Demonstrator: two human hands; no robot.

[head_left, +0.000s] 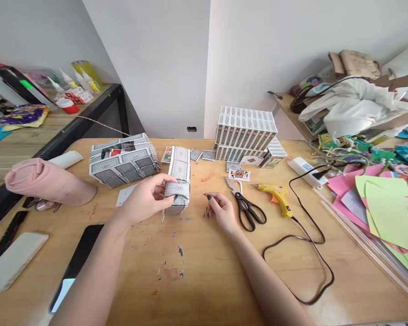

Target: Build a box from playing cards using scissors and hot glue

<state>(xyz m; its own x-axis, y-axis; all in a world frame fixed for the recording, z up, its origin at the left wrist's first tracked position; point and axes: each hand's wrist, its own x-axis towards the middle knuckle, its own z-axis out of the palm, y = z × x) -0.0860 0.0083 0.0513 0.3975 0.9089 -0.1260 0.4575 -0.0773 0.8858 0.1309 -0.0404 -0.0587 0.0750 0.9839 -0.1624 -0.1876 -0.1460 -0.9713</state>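
Observation:
A narrow block covered in grey patterned playing cards [180,167] stands on the table in front of me. My left hand [148,197] grips its near end, thumb and fingers pressed on a bent card at the edge. To the right of it, my right hand [221,210] hovers low over the table with curled fingers, thumb close to the index finger; whether anything is between them is hidden. Black-handled scissors [248,210] lie just right of that hand. Beyond them rests a yellow glue gun [275,197]. A larger card-covered box [124,163] with an open top sits left of the block.
Stacked card packs [245,133] stand at the back, with loose cards [240,175] before them. The glue gun's black cord [321,267] loops to a power strip [306,171]. Coloured paper [387,203] lies right; a pink roll [51,183] and a phone [80,258] lie left.

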